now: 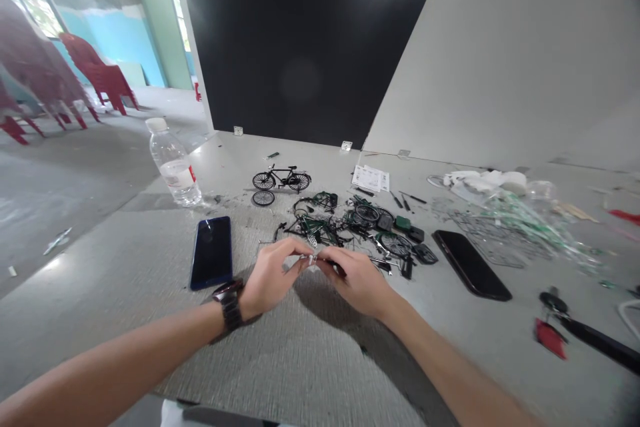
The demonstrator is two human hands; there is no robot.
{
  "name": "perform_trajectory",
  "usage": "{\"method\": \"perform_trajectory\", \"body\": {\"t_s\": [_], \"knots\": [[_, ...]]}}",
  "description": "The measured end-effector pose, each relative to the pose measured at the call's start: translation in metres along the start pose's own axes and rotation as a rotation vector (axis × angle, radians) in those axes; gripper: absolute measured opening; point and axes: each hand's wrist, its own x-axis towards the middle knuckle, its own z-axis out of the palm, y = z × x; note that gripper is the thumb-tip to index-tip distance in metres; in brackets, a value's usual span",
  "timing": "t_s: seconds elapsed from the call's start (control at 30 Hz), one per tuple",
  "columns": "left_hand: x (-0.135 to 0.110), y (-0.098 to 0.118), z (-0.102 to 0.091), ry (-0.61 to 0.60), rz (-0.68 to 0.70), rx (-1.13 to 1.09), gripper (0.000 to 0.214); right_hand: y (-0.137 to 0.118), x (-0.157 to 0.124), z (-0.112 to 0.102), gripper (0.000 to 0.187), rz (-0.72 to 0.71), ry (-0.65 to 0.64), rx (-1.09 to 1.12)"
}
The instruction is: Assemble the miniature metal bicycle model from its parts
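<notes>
I have the left hand and the right hand together at mid-mat, fingertips meeting on a small silver metal part; both appear clamped on it, though the fingers hide most of its shape. It sits just above the near half of a grey woven mat, held clear of the surface. I judge the part light, stiff and slippery, and likely fragile at any thin projection, so a fingertip pinch on its widest visible section looks safest. A wristwatch sits on the left wrist (its band could catch on loose parts during low passes). Directly beyond the fingers lies a tangled spread of green and black miniature bicycle parts, including spoked wheels, with an assembled black miniature bicycle and a loose wheel farther back. A blue smartphone lies left of the hands, and a black smartphone lies to the right, with an empty-looking parts sprue past it. A plastic water bottle stands at back left. I see open mat below and on both sides of the hands, but the parts spread limits forward reach, and the near table edge is close behind the forearms.
</notes>
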Motion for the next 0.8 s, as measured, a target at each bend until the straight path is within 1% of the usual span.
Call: {"method": "perform_trajectory", "body": {"t_s": [0.57,0.8], "knots": [[0.0,-0.0011,-0.0001,-0.006,0.008,0.007,0.006,-0.0018,0.0017,0.002,0.015,-0.001,-0.031,-0.058],[-0.0011,0.0005,0.0002,-0.017,0.011,0.009,0.007,-0.002,0.0002,0.0014,0.015,-0.008,-0.038,-0.041]]}}
